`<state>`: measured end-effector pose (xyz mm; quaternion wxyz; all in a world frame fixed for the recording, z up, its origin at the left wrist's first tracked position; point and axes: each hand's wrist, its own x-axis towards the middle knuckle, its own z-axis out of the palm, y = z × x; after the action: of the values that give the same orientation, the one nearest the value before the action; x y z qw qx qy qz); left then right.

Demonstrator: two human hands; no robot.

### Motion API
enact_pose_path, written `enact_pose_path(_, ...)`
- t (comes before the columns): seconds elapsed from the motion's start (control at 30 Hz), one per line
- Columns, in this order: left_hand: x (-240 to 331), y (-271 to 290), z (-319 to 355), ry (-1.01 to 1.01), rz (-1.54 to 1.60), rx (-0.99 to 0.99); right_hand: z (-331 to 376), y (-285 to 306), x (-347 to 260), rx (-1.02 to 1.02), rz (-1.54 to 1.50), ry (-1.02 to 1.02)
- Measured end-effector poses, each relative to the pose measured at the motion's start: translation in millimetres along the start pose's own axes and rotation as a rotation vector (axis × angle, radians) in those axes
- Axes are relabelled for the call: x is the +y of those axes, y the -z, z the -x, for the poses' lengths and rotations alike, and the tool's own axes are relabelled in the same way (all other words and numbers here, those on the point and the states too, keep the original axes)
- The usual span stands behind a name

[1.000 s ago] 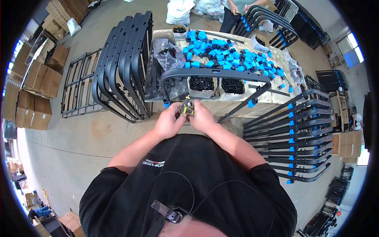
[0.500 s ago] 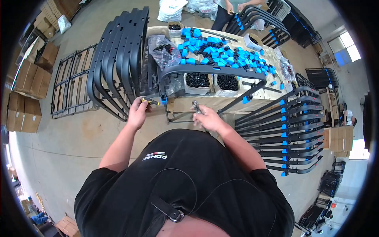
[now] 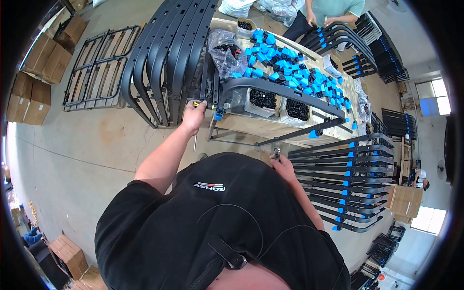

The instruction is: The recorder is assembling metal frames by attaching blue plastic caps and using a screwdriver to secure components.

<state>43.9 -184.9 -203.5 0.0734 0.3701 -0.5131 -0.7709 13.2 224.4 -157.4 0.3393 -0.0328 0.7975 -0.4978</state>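
Over on the far left, brown cardboard boxes [image 3: 29, 82] sit against the wall, and flat black frames [image 3: 99, 67] lie on the grey floor [image 3: 77, 154] beside them. That floor has lots of open room for walking.

Next come tall curved black frames [image 3: 164, 58], standing on edge in a tight row, leaning together so they do not fall. The person's left hand [image 3: 194, 115] is right at their lower end. It is closed around a small tool with a yellow tip [image 3: 197, 103], and a thin metal shaft [image 3: 195, 143] pokes down below the fist. I think it is held there to work on the blue cap [image 3: 218, 116] at the end of one curved black frame [image 3: 280, 89], which lies across the front edge of the wooden bench [image 3: 251, 126], probably so both ends stick out and are easy to reach.

On the bench, blue plastic caps [image 3: 285, 67] are piled up, with bags of small black parts [image 3: 263, 99] close to the front.

The right hand [image 3: 282, 164] is low, near the person's black shirt, pinching a small dark metal piece [image 3: 276, 153]. It touches no frame.

Further right, finished frames with blue caps [image 3: 338, 188] are stacked close, leaving little room on that side. At the top, another person [image 3: 333, 12] handles more frames.
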Motion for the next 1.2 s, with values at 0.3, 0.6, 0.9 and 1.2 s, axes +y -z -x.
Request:
enact_pose_path(0.3, -1.1, 1.5, 0.8, 0.055, 0.047, -0.037, -16.6, -12.8, -26.8, 0.043, -0.072, -0.201)
enact_pose_path(0.6, -20.6, 4.7, -1.2, 0.075, 0.155, 0.003, -28.5, -33.8, -32.0, 0.006, 0.133, -0.157)
enact_pose_path(0.9, -9.1, 33.2, 5.0, -0.310, -0.232, -0.271, -47.8, -56.3, -25.4, -0.051, 0.152, -0.144)
enact_pose_path(1.2, -4.9, 8.3, 4.4, -0.336, -0.501, 0.023, -134.8, -135.5, -55.2, -0.035, 0.391, 0.078)
